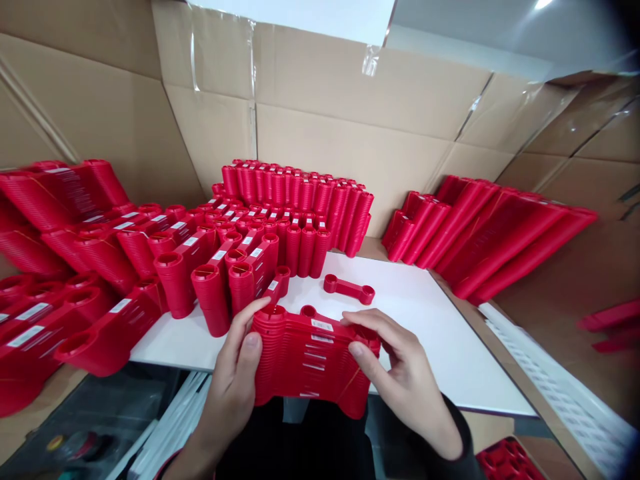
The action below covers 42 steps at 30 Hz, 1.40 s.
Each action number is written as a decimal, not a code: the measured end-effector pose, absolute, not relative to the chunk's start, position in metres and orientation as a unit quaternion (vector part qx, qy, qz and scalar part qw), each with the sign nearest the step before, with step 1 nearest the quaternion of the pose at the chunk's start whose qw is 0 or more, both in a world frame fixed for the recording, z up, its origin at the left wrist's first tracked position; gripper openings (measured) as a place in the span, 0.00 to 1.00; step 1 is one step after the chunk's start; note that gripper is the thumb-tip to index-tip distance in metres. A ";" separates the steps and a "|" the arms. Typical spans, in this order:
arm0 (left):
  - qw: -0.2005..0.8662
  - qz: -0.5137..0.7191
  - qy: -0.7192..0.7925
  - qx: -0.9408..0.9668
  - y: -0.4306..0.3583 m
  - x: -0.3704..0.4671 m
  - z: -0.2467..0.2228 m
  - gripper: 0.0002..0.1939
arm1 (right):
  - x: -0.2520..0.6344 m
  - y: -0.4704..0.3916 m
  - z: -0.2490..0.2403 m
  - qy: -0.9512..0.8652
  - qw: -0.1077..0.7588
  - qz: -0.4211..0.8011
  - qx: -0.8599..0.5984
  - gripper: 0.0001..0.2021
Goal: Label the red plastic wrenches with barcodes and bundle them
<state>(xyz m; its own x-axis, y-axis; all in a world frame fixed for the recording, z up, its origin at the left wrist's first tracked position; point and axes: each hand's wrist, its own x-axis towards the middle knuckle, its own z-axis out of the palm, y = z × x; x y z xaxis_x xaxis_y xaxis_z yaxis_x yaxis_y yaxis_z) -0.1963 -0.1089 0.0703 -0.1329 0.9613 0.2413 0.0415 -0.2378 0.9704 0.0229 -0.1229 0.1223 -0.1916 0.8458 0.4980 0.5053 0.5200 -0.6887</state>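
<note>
A stack of red plastic pieces (313,360), with round tube-like ends and a white label on its top, is held upright over the front edge of the white table. My left hand (237,370) grips its left end, thumb on the near face and fingers at the top rim. Around the right end my right hand (395,367) is closed, thumb in front and fingers over the top. Just behind the stack, a single red piece with two ring ends (349,289) lies flat on the table.
Many red stacks (300,247) stand at the back and left of the white table (425,320). More lean against cardboard at the right (505,233). White printed strips (555,380) lie along the right side. A box of red pieces (507,460) sits at lower right.
</note>
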 end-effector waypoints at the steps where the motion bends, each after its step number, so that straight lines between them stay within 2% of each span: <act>1: 0.392 0.590 0.475 0.523 -0.108 -0.195 0.070 0.24 | 0.020 -0.123 0.117 -0.723 0.471 0.203 -0.463 0.12; 6: 0.412 0.577 0.480 0.517 -0.104 -0.191 0.071 0.27 | 0.003 -0.121 0.099 -0.623 0.551 0.249 -0.497 0.10; 13: 0.471 0.535 0.463 0.527 -0.096 -0.191 0.076 0.29 | -0.004 -0.108 0.098 -0.589 0.589 0.273 -0.481 0.11; 32: 0.474 0.597 0.431 0.483 -0.082 -0.184 0.067 0.26 | -0.005 -0.089 0.104 -0.591 0.584 0.284 -0.479 0.13; 42: 0.432 0.619 0.448 0.480 -0.072 -0.179 0.068 0.22 | -0.006 -0.084 0.107 -0.597 0.581 0.282 -0.477 0.13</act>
